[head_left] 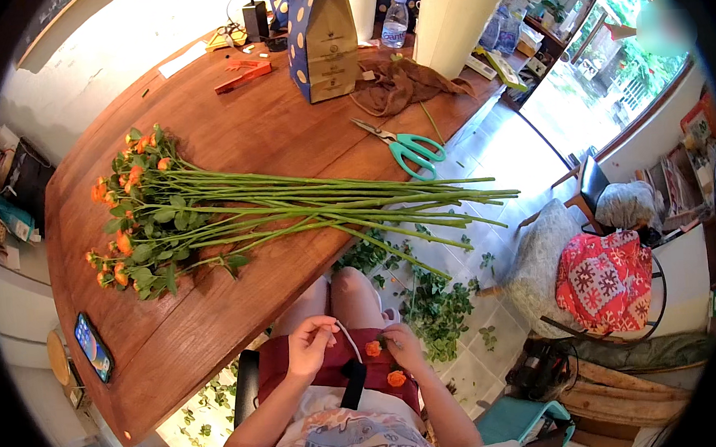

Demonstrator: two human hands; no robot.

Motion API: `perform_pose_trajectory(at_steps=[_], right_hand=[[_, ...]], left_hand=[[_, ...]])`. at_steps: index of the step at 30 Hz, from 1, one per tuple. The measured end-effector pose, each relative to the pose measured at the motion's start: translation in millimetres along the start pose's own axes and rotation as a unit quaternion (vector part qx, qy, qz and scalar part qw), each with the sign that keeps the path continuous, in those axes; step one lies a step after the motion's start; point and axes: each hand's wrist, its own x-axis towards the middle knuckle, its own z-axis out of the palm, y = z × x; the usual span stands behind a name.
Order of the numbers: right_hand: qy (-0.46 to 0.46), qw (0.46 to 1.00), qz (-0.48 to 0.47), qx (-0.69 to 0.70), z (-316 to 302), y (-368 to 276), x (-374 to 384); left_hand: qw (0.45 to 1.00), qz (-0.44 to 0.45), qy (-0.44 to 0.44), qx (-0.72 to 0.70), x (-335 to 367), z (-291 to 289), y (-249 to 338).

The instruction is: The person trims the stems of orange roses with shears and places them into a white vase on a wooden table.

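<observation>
My left hand [309,346] is above my lap with its fingertips pinched together. Close to those fingertips is the upper end of a thin pale cord [348,337], which runs down to a black strap-like piece [353,384]; whether the fingers grip it is unclear. My right hand [405,349] curls around a short sprig with an orange rose [373,349]. Below that hand, a second orange rose [396,378] shows against the dark red cloth on my lap. On the table lies a spread bunch of long-stemmed orange roses [292,196], blooms left, stems reaching past the edge.
Green-handled shears [416,152] lie behind the stems on the wooden table [218,328]. Farther back are a red tool [242,75], brown cloth [403,83], paper bag [333,55] and water bottle [394,22]. A phone [93,347] lies left. Cut leaves [439,308] litter the floor.
</observation>
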Motion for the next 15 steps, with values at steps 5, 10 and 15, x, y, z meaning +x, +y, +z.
perform_pose_trajectory(at_steps=[5,10,15], right_hand=[[0.023,0.996,0.088,-0.025,-30,-4,24],[0.044,0.998,0.019,-0.027,-87,-110,87],[0.005,0.999,0.011,0.039,-97,-237,103]], left_hand=[[0.999,-0.002,-0.038,-0.011,2,9,3],[0.997,0.015,-0.075,-0.033,-5,33,44],[0.98,0.141,-0.139,-0.033,-4,60,104]])
